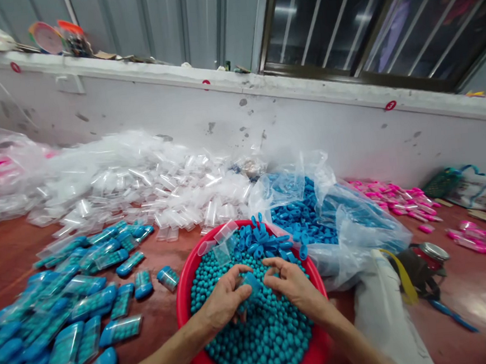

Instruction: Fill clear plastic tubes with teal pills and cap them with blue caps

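Observation:
A red basin [182, 299] full of small teal balls [263, 337] sits in front of me, with blue caps [264, 242] and a few clear tubes [224, 234] piled at its far side. Both hands are over the balls. My left hand [225, 301] is curled around a small clear tube [251, 285], and my right hand [291, 285] pinches at the same tube from the right. Filled tubes with blue caps [69, 324] lie in a heap to the left of the basin.
A large heap of empty clear tubes [142, 184] lies behind. A clear bag of blue caps [313, 216] stands right of the basin. Pink filled tubes [400, 200] lie at the far right. A jar with a metal lid [431, 254] and a white wall [306, 126] stand nearby.

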Motion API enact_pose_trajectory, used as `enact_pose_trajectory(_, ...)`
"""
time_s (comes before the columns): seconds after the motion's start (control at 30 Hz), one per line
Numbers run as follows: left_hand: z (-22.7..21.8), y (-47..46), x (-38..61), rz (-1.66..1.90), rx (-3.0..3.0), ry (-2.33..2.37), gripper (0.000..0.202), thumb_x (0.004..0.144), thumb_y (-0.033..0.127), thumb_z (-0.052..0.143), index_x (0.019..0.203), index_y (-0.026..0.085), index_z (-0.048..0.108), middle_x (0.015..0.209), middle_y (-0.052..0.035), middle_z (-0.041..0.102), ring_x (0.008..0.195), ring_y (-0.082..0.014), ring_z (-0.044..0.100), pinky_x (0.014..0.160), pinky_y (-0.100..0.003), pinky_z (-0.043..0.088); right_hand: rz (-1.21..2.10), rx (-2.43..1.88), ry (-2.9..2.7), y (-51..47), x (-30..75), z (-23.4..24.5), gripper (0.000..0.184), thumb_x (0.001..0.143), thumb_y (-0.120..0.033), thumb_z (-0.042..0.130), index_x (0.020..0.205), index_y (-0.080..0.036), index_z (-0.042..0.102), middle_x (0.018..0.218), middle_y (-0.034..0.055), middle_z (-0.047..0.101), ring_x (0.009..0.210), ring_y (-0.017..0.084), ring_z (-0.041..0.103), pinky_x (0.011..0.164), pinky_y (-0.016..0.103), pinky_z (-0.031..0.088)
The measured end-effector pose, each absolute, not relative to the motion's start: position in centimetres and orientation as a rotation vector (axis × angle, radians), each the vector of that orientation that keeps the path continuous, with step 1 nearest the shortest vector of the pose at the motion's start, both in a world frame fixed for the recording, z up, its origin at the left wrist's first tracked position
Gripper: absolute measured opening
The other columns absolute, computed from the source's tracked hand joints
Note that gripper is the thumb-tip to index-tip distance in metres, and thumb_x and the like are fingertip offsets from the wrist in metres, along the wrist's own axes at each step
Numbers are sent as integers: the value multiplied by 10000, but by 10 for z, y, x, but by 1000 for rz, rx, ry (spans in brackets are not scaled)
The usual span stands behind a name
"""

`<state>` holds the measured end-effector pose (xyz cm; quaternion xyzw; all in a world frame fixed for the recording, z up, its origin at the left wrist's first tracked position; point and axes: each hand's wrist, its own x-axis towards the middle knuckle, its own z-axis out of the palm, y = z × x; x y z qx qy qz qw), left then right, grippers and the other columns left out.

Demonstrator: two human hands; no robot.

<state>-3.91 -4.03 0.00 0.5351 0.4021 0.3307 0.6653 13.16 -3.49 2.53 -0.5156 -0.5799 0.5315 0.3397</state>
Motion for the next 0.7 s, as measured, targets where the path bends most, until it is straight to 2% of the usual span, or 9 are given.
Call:
enact_pose_trajectory(0.1, -2, -41, -38, 754, 1219, 925, 378, 755, 328, 489, 1091, 201, 370, 664, 60, 476, 346, -49, 457, 296, -141, 296, 1154, -1388, -1475, -34, 120, 19, 326, 695, -290, 574, 989, -155, 536, 659, -30, 527, 536, 117, 496, 469, 218, 395)
enact_pose_trajectory(0.17, -2, -42, -37, 813, 1191, 962, 411, 759, 324, 480, 1131, 203, 352, 657, 62, 470, 330, -45, 419, 295, -153, 289, 1040, -1362, -1613, -40, 112, 15, 318, 755, -306, 525, 1035, -158, 550, 800, 23, 598, 723, 171, 563, 640, 277, 457)
enact_pose_trajectory(0.2, -2, -42, -36, 848, 1173, 979, 422, 762, 321, 477, 1147, 204, 348, 656, 62, 470, 332, -43, 401, 303, -158, 288, 1003, -1347, -1706, -43, 110, 13, 354, 776, -305, 505, 1098, -159, 530, 909, 50, 610, 851, 197, 561, 749, 312, 447)
enact_pose_trajectory(0.27, 0, -42, -35, 917, 1136, 986, 432, 759, 304, 486, 1158, 193, 363, 657, 56, 479, 393, -53, 419, 359, -166, 326, 967, -1344, -1883, -51, 105, 10, 539, 752, -307, 548, 1248, -147, 408, 1149, 98, 535, 1088, 237, 462, 914, 367, 364)
enact_pose_trajectory(0.33, 3, -41, -35, 966, 1102, 945, 420, 740, 275, 514, 1133, 171, 406, 698, 34, 516, 550, -87, 495, 488, -180, 393, 952, -1385, -1993, -57, 102, 8, 789, 657, -310, 650, 1325, -130, 270, 1272, 136, 423, 1183, 267, 371, 954, 392, 330)
enact_pose_trajectory(0.37, 3, -41, -35, 974, 1095, 918, 407, 729, 266, 531, 1109, 163, 429, 727, 22, 534, 639, -106, 517, 558, -190, 408, 934, -1410, -2022, -59, 100, 8, 858, 612, -303, 683, 1330, -131, 246, 1278, 144, 407, 1178, 277, 377, 941, 396, 346)
enact_pose_trajectory(0.43, 4, -40, -35, 963, 1100, 884, 364, 713, 264, 556, 1050, 163, 463, 761, 12, 554, 718, -123, 518, 632, -206, 406, 869, -1440, -2040, -61, 95, 10, 839, 589, -300, 693, 1303, -150, 276, 1222, 135, 447, 1100, 277, 457, 880, 392, 402)
enact_pose_trajectory(0.53, 4, -41, -34, 944, 1107, 903, 280, 717, 273, 553, 967, 175, 469, 685, 36, 524, 620, -99, 476, 573, -197, 371, 721, -1449, -2027, -63, 87, 12, 672, 633, -288, 635, 1229, -157, 351, 1070, 110, 531, 919, 252, 565, 766, 372, 466)
enact_pose_trajectory(0.7, 6, -44, -34, 975, 1113, 958, 188, 715, 261, 549, 871, 186, 476, 595, 66, 445, 541, -75, 407, 542, -186, 326, 503, -1480, -2083, -65, 78, 8, 569, 622, -269, 596, 1142, -132, 410, 967, 125, 563, 809, 276, 603, 675, 392, 494)
